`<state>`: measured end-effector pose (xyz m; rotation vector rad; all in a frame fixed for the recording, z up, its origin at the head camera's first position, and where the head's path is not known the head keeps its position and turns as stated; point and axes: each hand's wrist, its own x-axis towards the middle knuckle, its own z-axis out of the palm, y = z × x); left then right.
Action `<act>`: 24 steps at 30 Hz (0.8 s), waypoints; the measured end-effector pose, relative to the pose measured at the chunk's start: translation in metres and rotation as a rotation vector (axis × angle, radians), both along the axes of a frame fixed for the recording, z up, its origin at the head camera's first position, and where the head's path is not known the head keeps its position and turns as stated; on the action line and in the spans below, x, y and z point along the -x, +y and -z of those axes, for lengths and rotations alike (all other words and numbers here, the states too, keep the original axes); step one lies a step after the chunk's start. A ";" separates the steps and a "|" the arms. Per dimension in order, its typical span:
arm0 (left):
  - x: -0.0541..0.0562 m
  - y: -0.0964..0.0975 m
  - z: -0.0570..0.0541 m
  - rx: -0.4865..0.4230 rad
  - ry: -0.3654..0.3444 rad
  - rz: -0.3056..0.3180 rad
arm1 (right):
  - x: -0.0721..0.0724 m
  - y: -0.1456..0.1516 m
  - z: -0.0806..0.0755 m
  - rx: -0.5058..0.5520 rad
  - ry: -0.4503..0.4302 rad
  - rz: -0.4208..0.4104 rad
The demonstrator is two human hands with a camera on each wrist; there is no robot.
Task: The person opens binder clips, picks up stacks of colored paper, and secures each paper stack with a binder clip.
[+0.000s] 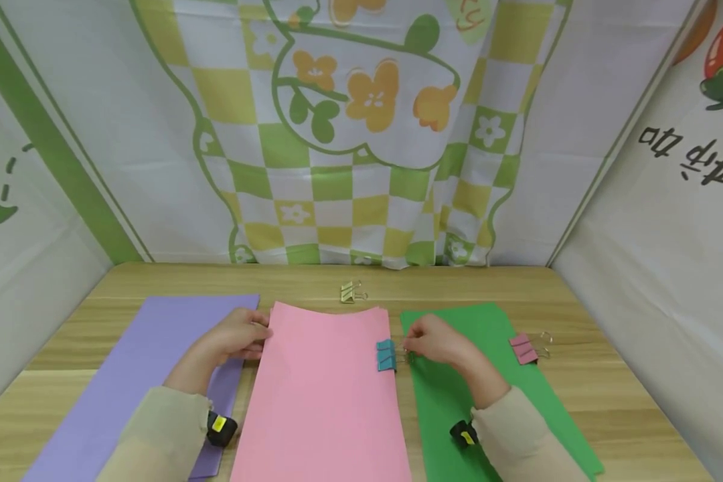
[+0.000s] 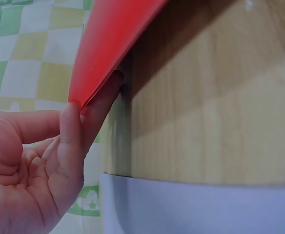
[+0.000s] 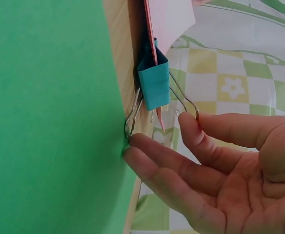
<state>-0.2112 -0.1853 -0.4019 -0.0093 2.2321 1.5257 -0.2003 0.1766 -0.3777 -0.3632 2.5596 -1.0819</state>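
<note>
A stack of pink paper lies in the middle, its upper end slightly bowed. With its fingers and thumb, my left hand pinches the stack's left edge; in the left wrist view the paper looks red between the fingertips. On the right edge sits a teal binder clip, its body around the paper. My right hand holds that clip by its wire handles. In the right wrist view, the fingers touch one handle and the thumb side the other, with the paper edge inside the clip's mouth.
Purple paper lies to the left, partly under the left forearm. Green paper lies to the right under the right hand, with a pink binder clip by its right edge. Near the back edge stands a yellow binder clip.
</note>
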 end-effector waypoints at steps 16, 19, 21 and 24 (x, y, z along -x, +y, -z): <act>0.005 -0.013 0.001 0.043 0.042 0.020 | 0.004 0.004 0.006 -0.047 0.026 0.022; 0.004 -0.014 -0.001 0.032 0.050 0.021 | 0.004 0.004 0.006 -0.034 0.025 0.030; 0.003 -0.015 -0.003 0.038 0.058 0.020 | 0.004 0.005 0.006 -0.028 0.021 0.033; 0.002 -0.017 -0.005 0.062 0.069 0.005 | 0.005 0.006 0.006 -0.015 0.002 0.040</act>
